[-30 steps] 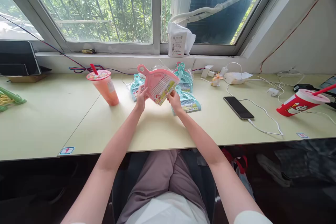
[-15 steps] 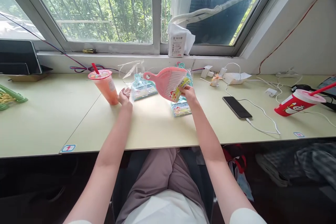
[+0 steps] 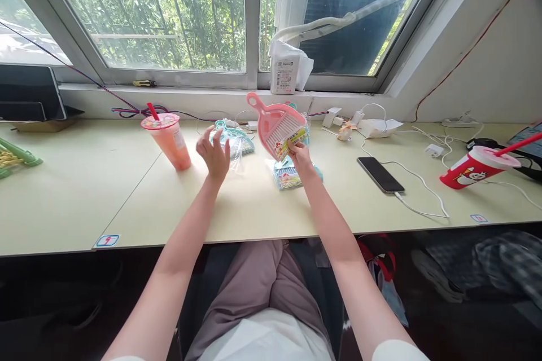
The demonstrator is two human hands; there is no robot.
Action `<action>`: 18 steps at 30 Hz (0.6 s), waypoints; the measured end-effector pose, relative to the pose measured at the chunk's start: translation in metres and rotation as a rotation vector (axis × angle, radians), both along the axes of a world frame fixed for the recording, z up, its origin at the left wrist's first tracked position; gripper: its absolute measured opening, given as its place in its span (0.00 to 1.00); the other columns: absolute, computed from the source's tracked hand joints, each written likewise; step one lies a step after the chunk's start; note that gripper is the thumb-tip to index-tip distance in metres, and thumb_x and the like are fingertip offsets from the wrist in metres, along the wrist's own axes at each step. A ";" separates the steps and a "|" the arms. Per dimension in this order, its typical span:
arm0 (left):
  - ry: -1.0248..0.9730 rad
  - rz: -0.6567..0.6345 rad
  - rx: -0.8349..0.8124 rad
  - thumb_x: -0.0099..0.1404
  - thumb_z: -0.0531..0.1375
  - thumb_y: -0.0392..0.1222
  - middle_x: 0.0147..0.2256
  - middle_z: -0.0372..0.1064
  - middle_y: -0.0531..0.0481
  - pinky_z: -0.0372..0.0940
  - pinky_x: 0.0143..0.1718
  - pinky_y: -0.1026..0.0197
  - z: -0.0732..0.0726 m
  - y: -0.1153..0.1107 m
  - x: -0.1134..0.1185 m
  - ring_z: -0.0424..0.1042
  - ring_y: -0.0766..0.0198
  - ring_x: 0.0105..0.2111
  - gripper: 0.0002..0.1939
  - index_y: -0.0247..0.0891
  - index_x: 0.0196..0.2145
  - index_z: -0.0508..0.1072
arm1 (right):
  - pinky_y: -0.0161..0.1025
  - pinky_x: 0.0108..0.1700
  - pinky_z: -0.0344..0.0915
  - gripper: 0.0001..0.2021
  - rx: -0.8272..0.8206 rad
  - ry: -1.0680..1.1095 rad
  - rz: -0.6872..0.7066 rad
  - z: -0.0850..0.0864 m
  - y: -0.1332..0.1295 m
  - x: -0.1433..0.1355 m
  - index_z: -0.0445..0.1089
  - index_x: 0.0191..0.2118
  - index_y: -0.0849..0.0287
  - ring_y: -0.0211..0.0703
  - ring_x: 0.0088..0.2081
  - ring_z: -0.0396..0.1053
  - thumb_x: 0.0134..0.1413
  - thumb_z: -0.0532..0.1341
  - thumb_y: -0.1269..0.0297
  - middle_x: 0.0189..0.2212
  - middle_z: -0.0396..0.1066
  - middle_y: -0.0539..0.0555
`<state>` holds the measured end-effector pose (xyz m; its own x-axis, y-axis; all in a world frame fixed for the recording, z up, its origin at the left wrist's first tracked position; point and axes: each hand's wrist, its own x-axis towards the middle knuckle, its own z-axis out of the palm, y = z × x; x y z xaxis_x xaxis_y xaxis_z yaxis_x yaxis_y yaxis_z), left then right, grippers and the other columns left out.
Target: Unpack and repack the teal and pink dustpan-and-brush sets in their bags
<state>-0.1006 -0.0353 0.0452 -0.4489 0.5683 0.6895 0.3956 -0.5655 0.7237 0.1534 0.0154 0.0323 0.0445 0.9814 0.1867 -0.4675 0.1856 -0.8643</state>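
My right hand (image 3: 300, 157) is closed on a pink dustpan-and-brush set (image 3: 277, 127). The set is raised above the table and its handle points up and to the left. A printed yellow-and-white label shows on the brush near my fingers. My left hand (image 3: 215, 155) is lifted with its fingers apart, holding nothing. Beside it lies crumpled clear plastic (image 3: 241, 153), next to a teal dustpan set (image 3: 231, 138) that my fingers partly cover. Another teal set (image 3: 290, 175) rests on the table under my right hand, partly hidden by it.
A tilted cup of orange drink (image 3: 169, 141) stands left of my left hand. To the right lie a phone (image 3: 381, 174) on its charging cable and a red cup (image 3: 474, 168). A tissue pack (image 3: 284, 74) sits on the windowsill; chargers and cables run along the back.
My left hand has let go of the clear plastic and moved right, its fingers spreading. The pink dustpan set has tilted, its handle swinging upward in my right hand.
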 end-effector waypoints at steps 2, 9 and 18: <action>-0.063 -0.227 -0.069 0.63 0.64 0.55 0.57 0.63 0.39 0.57 0.62 0.46 -0.002 0.001 0.020 0.59 0.48 0.62 0.26 0.41 0.54 0.68 | 0.46 0.49 0.75 0.13 0.016 -0.067 0.038 -0.002 -0.006 -0.011 0.72 0.35 0.58 0.47 0.43 0.75 0.44 0.72 0.60 0.36 0.76 0.53; -0.354 -0.560 -0.368 0.62 0.61 0.59 0.44 0.73 0.45 0.67 0.53 0.51 -0.023 0.020 0.039 0.71 0.52 0.52 0.25 0.41 0.51 0.71 | 0.45 0.42 0.73 0.12 0.035 -0.360 0.052 0.003 -0.010 -0.017 0.70 0.38 0.58 0.46 0.38 0.73 0.54 0.66 0.57 0.37 0.74 0.55; -0.391 -0.201 -0.247 0.69 0.54 0.58 0.47 0.70 0.44 0.58 0.59 0.53 -0.034 0.031 0.024 0.65 0.55 0.56 0.19 0.41 0.44 0.72 | 0.41 0.35 0.68 0.06 -0.349 -0.744 -0.898 -0.010 0.006 0.106 0.70 0.37 0.56 0.48 0.36 0.72 0.56 0.62 0.61 0.37 0.73 0.60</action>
<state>-0.0767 -0.0047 0.0115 -0.5114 0.7952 0.3257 -0.0309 -0.3958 0.9178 0.2589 0.0213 0.0225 0.7283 0.6589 0.1883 0.3390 -0.1075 -0.9346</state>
